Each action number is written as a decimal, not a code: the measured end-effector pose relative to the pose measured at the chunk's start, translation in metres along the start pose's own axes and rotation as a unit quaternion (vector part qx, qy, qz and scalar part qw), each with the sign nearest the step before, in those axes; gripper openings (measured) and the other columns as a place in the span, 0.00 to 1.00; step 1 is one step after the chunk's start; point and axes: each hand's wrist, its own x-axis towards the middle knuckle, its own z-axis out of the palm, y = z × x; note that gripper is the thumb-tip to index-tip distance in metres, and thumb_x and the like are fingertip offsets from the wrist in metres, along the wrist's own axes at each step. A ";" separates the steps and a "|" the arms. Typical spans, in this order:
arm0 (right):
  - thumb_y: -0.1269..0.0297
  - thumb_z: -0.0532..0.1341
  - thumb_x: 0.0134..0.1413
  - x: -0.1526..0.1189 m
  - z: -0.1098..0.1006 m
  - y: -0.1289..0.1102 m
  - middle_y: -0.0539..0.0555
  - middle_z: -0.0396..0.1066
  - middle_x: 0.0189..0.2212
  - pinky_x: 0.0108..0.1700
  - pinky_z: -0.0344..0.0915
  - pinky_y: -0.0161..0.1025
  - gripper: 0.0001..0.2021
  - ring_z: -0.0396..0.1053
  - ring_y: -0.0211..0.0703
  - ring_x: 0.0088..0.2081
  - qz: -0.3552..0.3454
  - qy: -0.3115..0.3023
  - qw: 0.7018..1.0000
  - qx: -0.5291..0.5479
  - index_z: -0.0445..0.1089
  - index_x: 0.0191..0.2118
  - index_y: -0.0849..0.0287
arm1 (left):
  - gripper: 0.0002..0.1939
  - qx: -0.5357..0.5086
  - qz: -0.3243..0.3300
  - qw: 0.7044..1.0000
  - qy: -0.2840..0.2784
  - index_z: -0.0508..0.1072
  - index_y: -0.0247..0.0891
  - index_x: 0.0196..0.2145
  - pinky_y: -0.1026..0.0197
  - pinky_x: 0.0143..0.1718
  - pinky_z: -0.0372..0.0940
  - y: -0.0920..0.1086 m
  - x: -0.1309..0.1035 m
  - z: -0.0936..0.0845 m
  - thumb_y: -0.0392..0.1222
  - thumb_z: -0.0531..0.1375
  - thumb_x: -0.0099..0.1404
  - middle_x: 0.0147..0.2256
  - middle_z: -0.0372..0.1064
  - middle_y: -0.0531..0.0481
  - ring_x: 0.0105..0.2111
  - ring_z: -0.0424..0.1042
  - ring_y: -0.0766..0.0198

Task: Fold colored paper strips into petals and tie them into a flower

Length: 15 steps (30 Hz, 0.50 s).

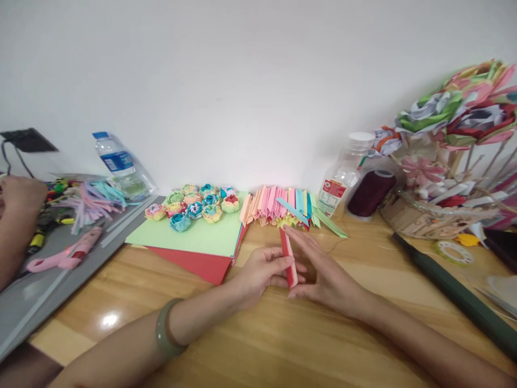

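Observation:
A folded strip of red paper (pixel 288 257) with a pale edge stands upright over the wooden table, between my two hands. My left hand (pixel 264 269) pinches it from the left, thumb across its near face. My right hand (pixel 323 272) spans it from the right, fingertips at its top end and thumb by its bottom end. Just beyond my hands lies a row of folded paper strips (pixel 278 203) in orange, pink, yellow and blue. Several small paper flowers (pixel 194 209) rest on a light green sheet (pixel 189 237), with a red sheet (pixel 194 264) under it.
At left, another person's hand (pixel 22 194) is near pipe cleaners (pixel 91 202) and a pink glue gun (pixel 68 253) on a grey board (pixel 76 285). A water bottle (pixel 121 167) stands behind. At right are a clear bottle (pixel 343 172), dark thread spool (pixel 370 194), flower basket (pixel 436 215) and dark green tool (pixel 452 291).

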 end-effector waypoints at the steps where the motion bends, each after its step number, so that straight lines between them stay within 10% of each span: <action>1: 0.54 0.64 0.41 0.000 0.000 0.001 0.58 0.45 0.61 0.58 0.47 0.52 0.46 0.42 0.52 0.61 0.004 -0.005 1.000 0.005 0.36 0.62 0.49 | 0.15 0.008 -0.005 1.000 -0.010 0.71 0.30 0.34 0.63 0.28 0.64 0.000 0.000 0.000 0.45 0.63 0.51 0.32 0.73 0.40 0.27 0.72 0.63; 15: 0.58 0.66 0.38 -0.002 0.005 0.000 0.59 0.42 0.61 0.57 0.49 0.52 0.49 0.43 0.53 0.61 0.036 0.000 0.998 0.048 0.35 0.62 0.49 | 0.15 0.016 -0.012 0.998 -0.054 0.71 0.31 0.34 0.64 0.29 0.62 -0.003 0.000 -0.001 0.44 0.62 0.51 0.26 0.70 0.46 0.26 0.68 0.66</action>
